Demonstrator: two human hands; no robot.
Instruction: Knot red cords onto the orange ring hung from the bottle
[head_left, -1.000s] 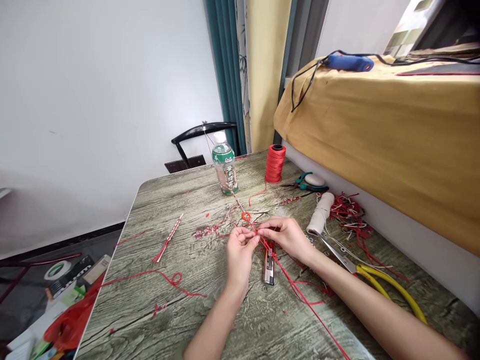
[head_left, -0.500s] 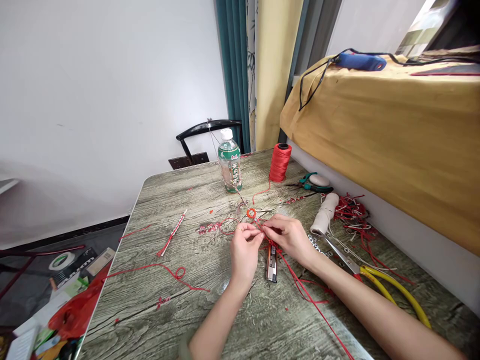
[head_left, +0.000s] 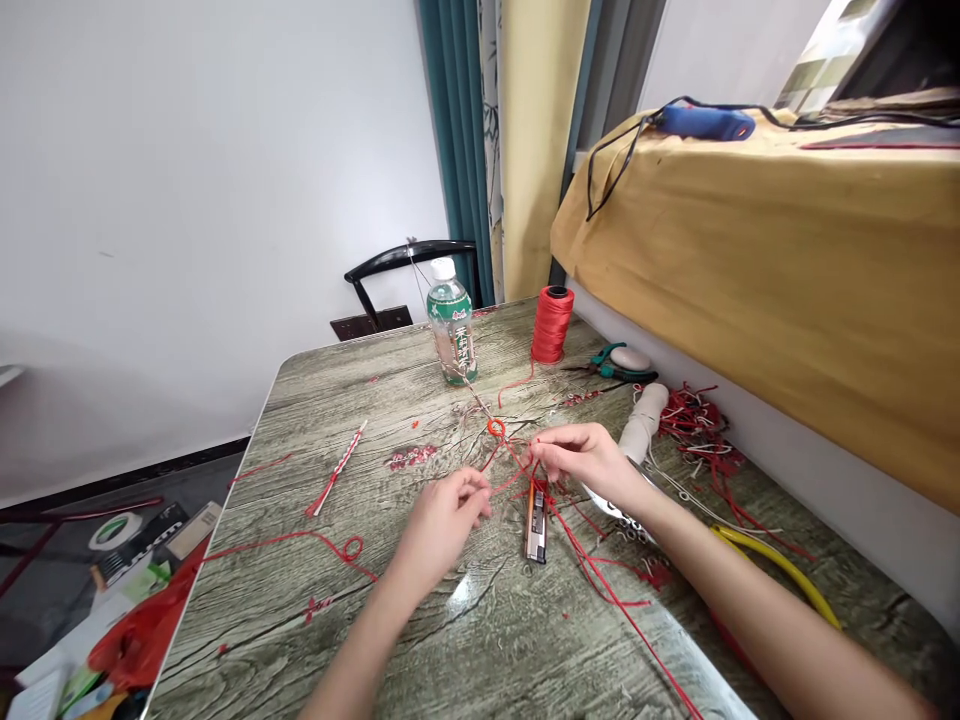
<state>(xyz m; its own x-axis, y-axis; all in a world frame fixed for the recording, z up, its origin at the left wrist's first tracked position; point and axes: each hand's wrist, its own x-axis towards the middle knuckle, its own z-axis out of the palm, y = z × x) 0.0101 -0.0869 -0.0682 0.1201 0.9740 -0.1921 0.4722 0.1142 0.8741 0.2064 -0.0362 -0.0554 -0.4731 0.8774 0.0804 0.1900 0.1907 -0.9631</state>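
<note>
Red cord (head_left: 510,475) lies slantwise on the tabletop (head_left: 360,620) between both hands. Its near end is pinched in the closed grip of the left hand (head_left: 442,520). Its far end is pinched just as tightly by the right hand (head_left: 581,462), further off and to the right. A small metal tool (head_left: 535,520) lies between them, just beside the strand. Beyond sits a little orange loop (head_left: 494,428) — then a green-labelled bottle (head_left: 452,325) and a red spool (head_left: 551,325).

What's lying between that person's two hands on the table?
The head view shows red cord stretched from the left hand to the right hand, with a small metal tool on the table just below it.
</note>
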